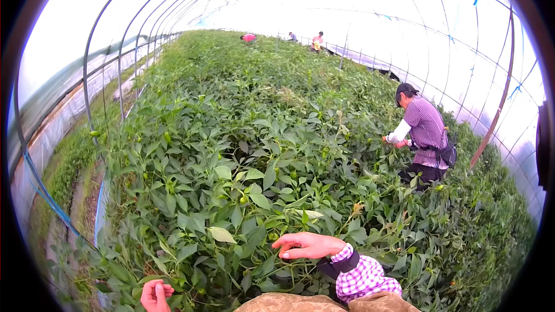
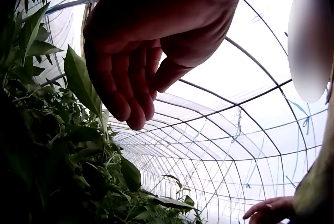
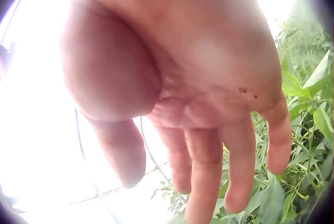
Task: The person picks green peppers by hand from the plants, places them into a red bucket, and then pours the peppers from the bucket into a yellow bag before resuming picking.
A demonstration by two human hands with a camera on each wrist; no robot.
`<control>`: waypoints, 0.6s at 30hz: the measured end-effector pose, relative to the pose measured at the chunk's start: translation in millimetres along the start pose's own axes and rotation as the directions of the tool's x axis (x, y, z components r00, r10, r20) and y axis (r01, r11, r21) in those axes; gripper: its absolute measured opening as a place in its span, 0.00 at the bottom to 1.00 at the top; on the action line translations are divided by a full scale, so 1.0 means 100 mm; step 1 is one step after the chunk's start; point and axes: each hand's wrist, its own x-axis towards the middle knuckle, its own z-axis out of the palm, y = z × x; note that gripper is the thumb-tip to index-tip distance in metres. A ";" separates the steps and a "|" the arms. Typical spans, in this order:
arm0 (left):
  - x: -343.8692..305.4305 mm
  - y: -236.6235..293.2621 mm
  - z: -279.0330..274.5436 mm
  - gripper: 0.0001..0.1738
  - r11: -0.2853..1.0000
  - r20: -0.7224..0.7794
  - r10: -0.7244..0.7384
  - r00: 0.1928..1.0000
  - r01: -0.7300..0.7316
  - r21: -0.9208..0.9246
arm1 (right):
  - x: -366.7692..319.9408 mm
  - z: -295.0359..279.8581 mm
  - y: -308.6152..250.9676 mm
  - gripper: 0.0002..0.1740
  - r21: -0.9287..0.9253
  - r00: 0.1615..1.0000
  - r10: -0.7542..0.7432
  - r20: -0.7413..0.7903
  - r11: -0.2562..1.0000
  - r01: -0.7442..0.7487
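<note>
Leafy pepper plants (image 1: 248,190) with small green fruits spread in front of the person. Above the nearest leaves hovers the right hand (image 1: 309,245), in a checked sleeve with a dark wristband. Its palm is bare in the right wrist view, the fingers (image 3: 203,166) extended and slightly apart. At the lower left edge of the head view is the left hand (image 1: 155,297), close to the foliage. In the left wrist view the fingers of the left hand (image 2: 151,46) hang loosely curled, holding nothing, beside a broad green leaf (image 2: 81,80).
Another person (image 1: 428,130) in a striped shirt bends over the plants at right. Farther back are several more people, including one in red (image 1: 248,37). Metal hoops (image 1: 87,69) arch over the rows, and a blue strap (image 1: 55,208) crosses the left side.
</note>
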 end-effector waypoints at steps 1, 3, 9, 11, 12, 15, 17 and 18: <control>-0.07 0.16 0.01 0.09 0.999 0.042 0.009 0.999 -0.012 0.053 | -0.02 -0.01 -0.02 0.26 -0.023 0.998 -0.012 -0.064 1.000 0.011; -0.20 0.22 -0.01 0.10 0.994 0.083 -0.007 0.997 -0.002 0.111 | -0.06 -0.05 -0.04 0.26 0.031 0.989 -0.019 -0.148 0.999 0.024; -0.18 0.23 0.00 0.10 0.994 0.064 -0.006 0.998 -0.001 0.112 | -0.26 -0.56 -0.22 0.27 0.113 0.832 0.010 -0.555 0.992 0.063; -0.19 0.24 0.01 0.10 0.993 0.059 0.013 0.998 -0.020 0.119 | -0.35 -0.64 -0.21 0.28 0.183 0.746 -0.030 -0.666 0.962 0.202; -0.20 0.23 0.02 0.10 0.993 0.058 0.013 0.998 -0.020 0.120 | -0.42 -0.68 -0.27 0.29 0.161 0.691 -0.037 -0.722 0.962 0.219; -0.20 0.21 0.07 0.10 0.992 0.058 0.016 0.998 -0.023 0.126 | -0.59 -0.77 -0.21 0.27 0.137 0.469 -0.024 -0.883 0.942 0.306; -0.20 0.22 0.12 0.09 0.994 0.065 0.002 0.998 -0.009 0.113 | -0.69 -0.83 -0.14 0.24 0.153 0.330 0.033 -0.943 0.926 0.345; -0.21 0.20 0.14 0.09 0.994 0.064 0.002 0.998 -0.009 0.112 | -0.74 -0.85 -0.11 0.23 0.169 0.300 0.055 -0.952 0.914 0.369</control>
